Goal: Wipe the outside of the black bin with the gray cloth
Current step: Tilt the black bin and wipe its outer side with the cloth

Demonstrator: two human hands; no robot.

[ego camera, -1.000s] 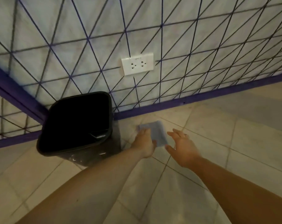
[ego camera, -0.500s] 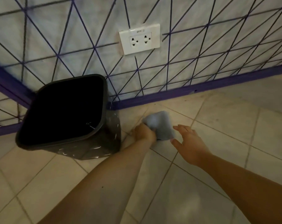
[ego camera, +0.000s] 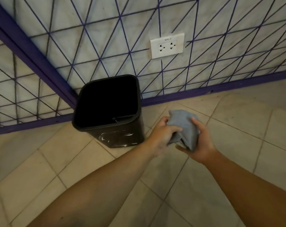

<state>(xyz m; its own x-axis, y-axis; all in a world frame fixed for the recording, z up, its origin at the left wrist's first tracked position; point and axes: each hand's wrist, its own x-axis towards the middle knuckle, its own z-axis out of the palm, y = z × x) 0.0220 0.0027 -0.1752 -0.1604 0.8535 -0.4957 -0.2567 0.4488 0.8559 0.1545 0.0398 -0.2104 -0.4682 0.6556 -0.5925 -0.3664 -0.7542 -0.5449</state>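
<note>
both hands [ego camera: 182, 138] clutch gray cloth [ego camera: 183, 126] (bunched), just right of black bin [ego camera: 121, 138].

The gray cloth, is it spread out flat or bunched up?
Bunched up. The gray cloth sits crumpled and folded between the left hand and right hand, off the floor.

The bin [ego camera: 121, 136] is showing nothing but black inside, the cloth [ego camera: 183, 126] is hiding most fingers on both hands, and both forearms are getting cut off at the bottom edge.
</note>
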